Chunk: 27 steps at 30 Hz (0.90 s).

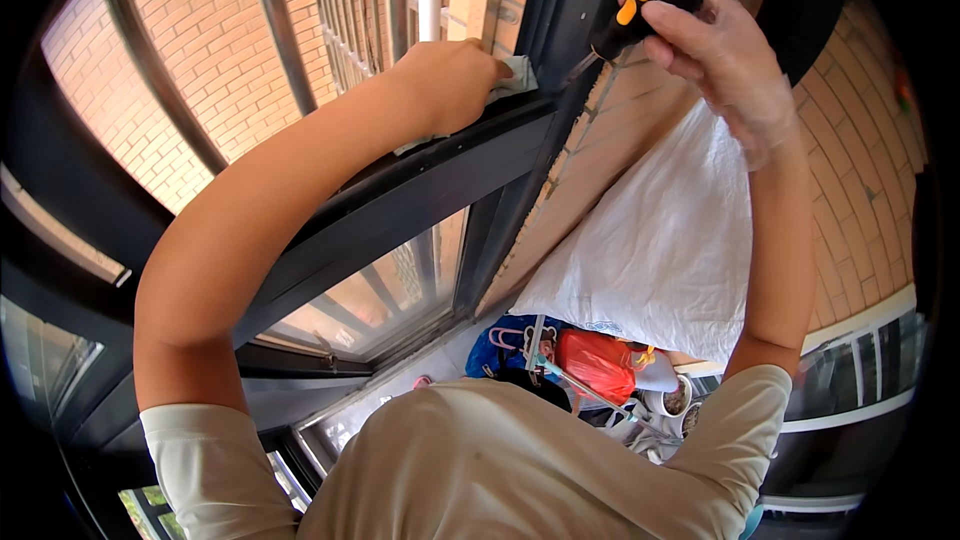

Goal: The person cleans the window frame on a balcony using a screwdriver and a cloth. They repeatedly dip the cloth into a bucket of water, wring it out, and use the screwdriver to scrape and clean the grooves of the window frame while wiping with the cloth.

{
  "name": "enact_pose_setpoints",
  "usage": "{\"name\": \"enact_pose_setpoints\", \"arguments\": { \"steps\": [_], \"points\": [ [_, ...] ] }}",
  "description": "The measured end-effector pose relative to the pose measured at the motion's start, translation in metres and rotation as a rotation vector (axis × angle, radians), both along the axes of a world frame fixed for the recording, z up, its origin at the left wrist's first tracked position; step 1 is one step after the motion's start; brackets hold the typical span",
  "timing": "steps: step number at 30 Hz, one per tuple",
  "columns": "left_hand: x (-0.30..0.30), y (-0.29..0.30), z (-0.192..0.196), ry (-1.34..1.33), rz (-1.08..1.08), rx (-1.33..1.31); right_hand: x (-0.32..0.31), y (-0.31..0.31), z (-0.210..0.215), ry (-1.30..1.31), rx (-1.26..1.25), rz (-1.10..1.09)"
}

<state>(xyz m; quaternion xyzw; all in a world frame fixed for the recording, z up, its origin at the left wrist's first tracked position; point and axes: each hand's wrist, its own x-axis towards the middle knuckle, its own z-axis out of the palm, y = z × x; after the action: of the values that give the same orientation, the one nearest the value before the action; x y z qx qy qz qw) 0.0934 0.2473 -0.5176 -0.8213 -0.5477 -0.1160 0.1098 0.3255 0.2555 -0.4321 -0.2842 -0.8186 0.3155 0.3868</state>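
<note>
My left hand (452,86) is closed on a pale grey-green cloth (516,78), pressed into the corner of the dark window frame (410,185). Part of the cloth shows beyond the fingers, on the frame's ledge. At the upper right my right hand (722,60), in a thin clear glove, grips a screwdriver (650,8) with a black and yellow handle. Its metal shaft points down and left toward the frame's upright, close to the cloth; the tip is blurred, and I cannot tell whether it touches the frame.
Metal bars (283,30) stand outside the window before a brick wall. A large white woven sack (650,240) leans below my right arm. Beneath it lie a red bag (592,365), a blue bag (490,348) and a white pot (668,398). A lower glass pane (375,295) is under the ledge.
</note>
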Motion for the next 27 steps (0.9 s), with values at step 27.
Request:
{"name": "enact_pose_setpoints", "arguments": {
  "steps": [27],
  "points": [
    [0.006,0.029,-0.005,-0.100,0.030,-0.250,-0.057,-0.032,-0.001,-0.224,0.303,-0.086]
  ]
}}
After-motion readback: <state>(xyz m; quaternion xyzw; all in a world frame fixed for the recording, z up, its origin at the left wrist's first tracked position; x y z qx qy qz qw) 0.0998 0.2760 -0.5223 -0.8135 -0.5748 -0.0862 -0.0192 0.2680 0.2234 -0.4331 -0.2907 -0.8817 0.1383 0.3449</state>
